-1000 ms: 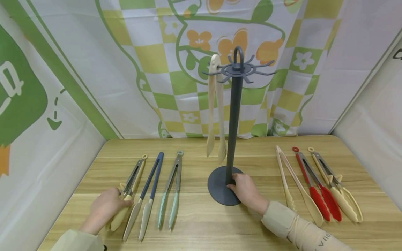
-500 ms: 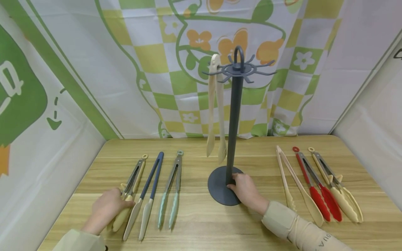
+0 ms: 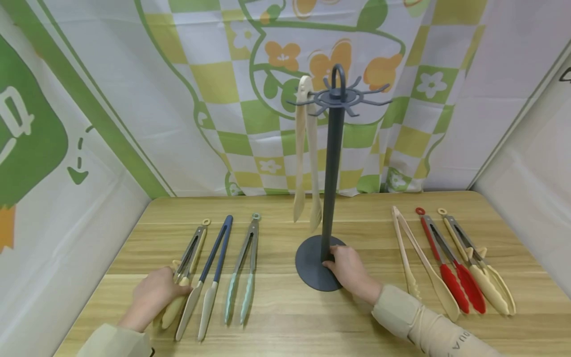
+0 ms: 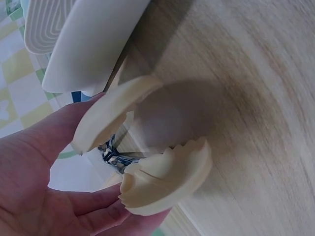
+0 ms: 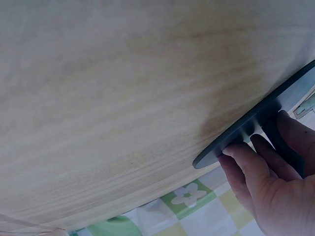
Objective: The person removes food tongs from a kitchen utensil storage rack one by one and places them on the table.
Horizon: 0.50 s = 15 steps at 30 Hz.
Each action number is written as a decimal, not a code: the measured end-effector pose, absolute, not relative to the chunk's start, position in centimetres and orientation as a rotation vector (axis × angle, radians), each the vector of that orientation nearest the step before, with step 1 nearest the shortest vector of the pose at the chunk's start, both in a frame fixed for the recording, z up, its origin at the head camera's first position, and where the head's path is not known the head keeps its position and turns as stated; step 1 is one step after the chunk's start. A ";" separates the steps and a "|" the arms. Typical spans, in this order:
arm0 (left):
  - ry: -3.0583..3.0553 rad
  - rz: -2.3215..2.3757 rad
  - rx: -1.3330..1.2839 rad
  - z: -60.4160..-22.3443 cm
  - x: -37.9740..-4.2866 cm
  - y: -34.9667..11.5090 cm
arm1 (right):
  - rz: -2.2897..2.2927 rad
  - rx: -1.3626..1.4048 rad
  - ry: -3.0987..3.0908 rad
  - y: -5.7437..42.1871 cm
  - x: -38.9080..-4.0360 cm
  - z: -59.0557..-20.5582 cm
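My left hand (image 3: 151, 295) holds cream-tipped metal tongs (image 3: 176, 311) by their lower end at the table's left. In the left wrist view the tongs' two scalloped heads (image 4: 170, 179) stand apart, with the thumb on one side and the fingers on the other. My right hand (image 3: 350, 272) grips the foot of a dark grey hanging stand's pole (image 3: 333, 173), just above its round base (image 3: 308, 265). The right wrist view has the fingers curled around the pole, close over the base (image 5: 256, 118). Cream tongs (image 3: 300, 148) hang from a left hook of the stand.
Blue-handled tongs (image 3: 220, 263) and mint-tipped tongs (image 3: 247, 302) lie between my left hand and the stand. Right of the stand are beige tongs (image 3: 443, 297), red tongs (image 3: 455, 287) and another cream-tipped pair (image 3: 490, 290). A patterned curtain (image 3: 214, 94) backs the wooden table (image 3: 285, 322).
My left hand and the tongs' lower end have shifted very slightly right. The right hand and the stand stay in place.
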<state>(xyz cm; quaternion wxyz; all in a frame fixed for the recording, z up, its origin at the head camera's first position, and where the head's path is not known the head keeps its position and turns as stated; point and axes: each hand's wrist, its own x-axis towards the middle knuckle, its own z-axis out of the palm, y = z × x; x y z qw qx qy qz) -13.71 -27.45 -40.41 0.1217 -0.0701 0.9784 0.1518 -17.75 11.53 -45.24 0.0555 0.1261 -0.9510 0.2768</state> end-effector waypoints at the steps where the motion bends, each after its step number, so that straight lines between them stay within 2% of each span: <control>1: 2.853 0.447 -0.202 -40.4 -13.7 -27.5 | 0.841 0.385 -2.886 11.5 -17.7 -45.2; 15: 2.790 0.462 -0.186 -39.3 -14.0 -27.7 | 0.847 0.383 -2.892 11.5 -17.7 -45.1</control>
